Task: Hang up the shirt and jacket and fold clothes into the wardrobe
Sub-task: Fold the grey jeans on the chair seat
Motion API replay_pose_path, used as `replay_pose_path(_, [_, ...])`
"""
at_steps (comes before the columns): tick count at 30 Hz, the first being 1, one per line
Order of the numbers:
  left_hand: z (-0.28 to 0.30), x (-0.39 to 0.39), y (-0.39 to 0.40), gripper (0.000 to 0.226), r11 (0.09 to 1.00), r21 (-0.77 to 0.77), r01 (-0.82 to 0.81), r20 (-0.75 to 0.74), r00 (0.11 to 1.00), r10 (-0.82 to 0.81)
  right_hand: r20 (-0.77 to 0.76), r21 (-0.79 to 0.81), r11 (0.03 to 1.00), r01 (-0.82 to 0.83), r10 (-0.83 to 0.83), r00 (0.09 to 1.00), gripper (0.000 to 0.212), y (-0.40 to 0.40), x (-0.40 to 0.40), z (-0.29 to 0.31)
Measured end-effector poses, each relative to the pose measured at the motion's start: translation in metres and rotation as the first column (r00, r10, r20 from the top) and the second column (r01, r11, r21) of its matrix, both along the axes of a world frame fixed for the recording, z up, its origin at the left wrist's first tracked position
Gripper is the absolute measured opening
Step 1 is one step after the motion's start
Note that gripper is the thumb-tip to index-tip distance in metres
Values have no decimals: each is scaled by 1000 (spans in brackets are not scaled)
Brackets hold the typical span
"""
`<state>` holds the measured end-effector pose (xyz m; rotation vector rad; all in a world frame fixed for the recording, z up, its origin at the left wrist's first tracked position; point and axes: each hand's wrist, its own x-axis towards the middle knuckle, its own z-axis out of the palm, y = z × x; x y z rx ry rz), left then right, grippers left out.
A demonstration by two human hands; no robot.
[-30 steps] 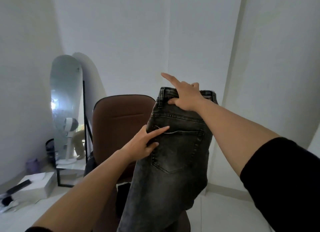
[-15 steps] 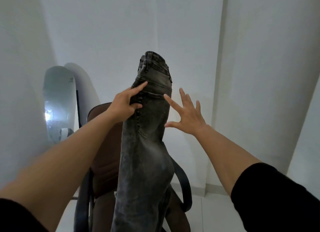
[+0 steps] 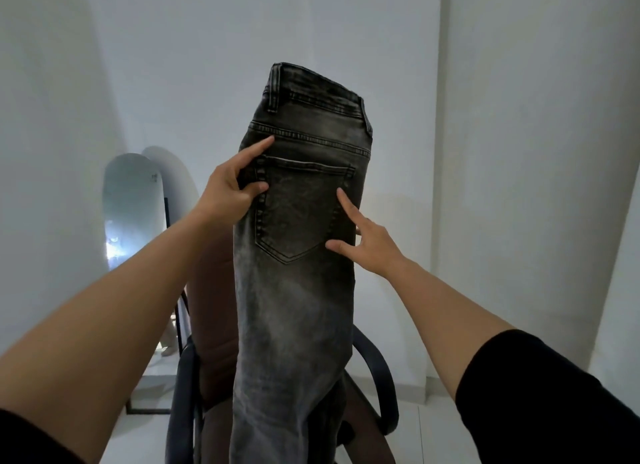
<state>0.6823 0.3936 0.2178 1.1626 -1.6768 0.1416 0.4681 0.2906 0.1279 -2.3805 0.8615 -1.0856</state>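
Left hand pinches the left edge of the jeans: thumb on the near face beside the back pocket, index finger stretched up toward the yoke seam, other fingers wrapped behind the fabric. Right hand is released, fingers straight and spread; index tip and thumb tip touch the denim at the pocket's right side, remaining fingers go past the right edge, can't tell if they touch. Nothing grasped on that side.

Jeans are dark grey washed denim, held upright in the air in front of the person, waistband on top, back side facing the camera, folded lengthwise so one pocket shows. Legs hang down out of the bottom of the view, in front of a brown office chair with black armrests.

Both forearms bare, black sleeves at the frame edges. Arched floor mirror leans against the white wall at left, behind the chair.
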Motion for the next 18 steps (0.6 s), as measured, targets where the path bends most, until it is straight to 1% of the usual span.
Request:
replay_pose_path(2, [-2,4,0,68,1000,-20,-23,-27,999,23,61,54,998,-41,37,997,87,3,4,3])
replay_pose_path(5, [-7,13,-5,68,996,-44,-77,-103,992,73,63,100,990,-102,96,993,90,7,13,6])
replay_pose_path(8, [-13,32,-14,69,986,-30,-161,-184,971,153,113,93,985,-144,133,985,74,8,23,15])
replay_pose_path(11, [-19,50,-18,66,981,36,-189,-188,963,193,219,52,984,-170,155,963,66,5,37,34])
replay_pose_path(15, [-28,58,-15,67,979,75,-190,-235,951,202,348,62,987,-148,118,930,60,0,53,54])
replay_pose_path(18, [-41,63,-10,76,986,124,-115,-364,919,153,431,125,985,-115,50,901,59,-6,62,58])
